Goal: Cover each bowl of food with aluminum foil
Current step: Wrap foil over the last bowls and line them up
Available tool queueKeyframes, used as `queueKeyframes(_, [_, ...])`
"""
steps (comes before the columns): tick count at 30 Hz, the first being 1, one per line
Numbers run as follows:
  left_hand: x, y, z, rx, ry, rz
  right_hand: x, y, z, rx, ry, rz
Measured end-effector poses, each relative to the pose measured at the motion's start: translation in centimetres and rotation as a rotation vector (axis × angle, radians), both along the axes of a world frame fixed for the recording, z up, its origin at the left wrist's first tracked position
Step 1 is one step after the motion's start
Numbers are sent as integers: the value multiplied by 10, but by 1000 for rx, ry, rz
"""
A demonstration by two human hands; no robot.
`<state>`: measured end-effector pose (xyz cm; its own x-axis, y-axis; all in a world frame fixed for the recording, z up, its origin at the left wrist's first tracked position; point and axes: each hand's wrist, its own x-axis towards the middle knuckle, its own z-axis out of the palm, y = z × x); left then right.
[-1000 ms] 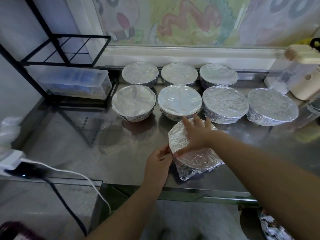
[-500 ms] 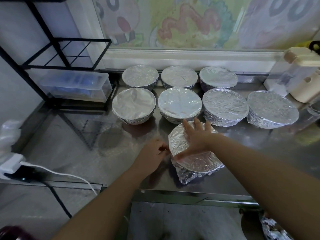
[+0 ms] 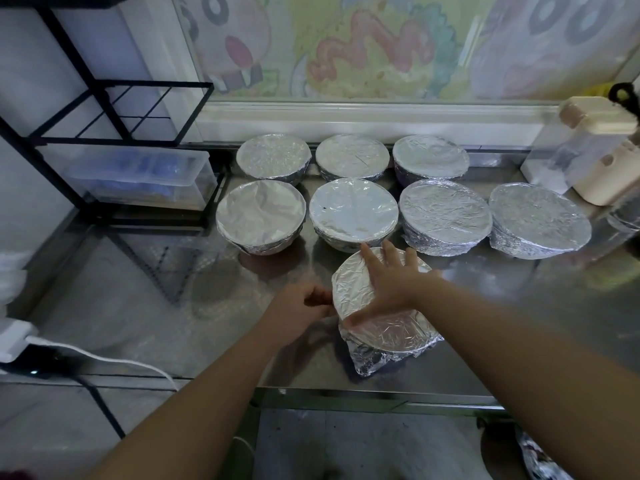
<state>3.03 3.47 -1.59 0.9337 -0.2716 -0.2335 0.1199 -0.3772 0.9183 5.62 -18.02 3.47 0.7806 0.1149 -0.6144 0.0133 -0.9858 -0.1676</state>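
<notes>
**Last bowl on the counter, foil on top**

Using the front bowl (image 3: pixel 391 344) as our reference point for everything here. It sits close to the near edge of the steel counter (image 3: pixel 173 306), with a sheet of foil (image 3: pixel 360 285) stretched over its top. The foil is smooth-ish on top and folded down the sides, and a crumpled flap sticks out at the near-left side of the bowl.

Our right hand (image 3: pixel 388 285) lies flat on the foil, fingers straight and spread wide toward the far rim, thumb stretched out to the near-left rim. It presses down and isn't gripping anything.

Our left hand (image 3: pixel 298 308) is at the bowl's left side, fingers curled in, fingertips touching the foil at the rim. We honestly can't tell if they pinch a fold or just push it against the bowl.

Just behind the front bowl stands a row of four wrapped bowls (image 3: pixel 445 213), the second one nearly touching our right fingertips. Behind those is a row of three wrapped bowls (image 3: pixel 351 155).

Well off to the far left of the front bowl there's a black wire rack (image 3: pixel 114 112) with a clear plastic box (image 3: pixel 138 178) under it. Far right of it, a clear container with a cream lid (image 3: pixel 588 147). To the near left, a white cable (image 3: pixel 114 358) runs along the counter's edge.
</notes>
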Motion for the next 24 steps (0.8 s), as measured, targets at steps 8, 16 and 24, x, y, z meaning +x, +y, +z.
queueKeyframes(8, [-38, -24, -15, -404, 137, 288, 0, 1, 1, -10, 4, 6])
queueKeyframes(16, [-59, -69, -20, -420, 77, 527, -1, 0, -3, -4, -15, -37])
queueKeyframes(24, [-40, -83, -22, -216, -53, 515, -2, -1, -7, -54, -18, -233])
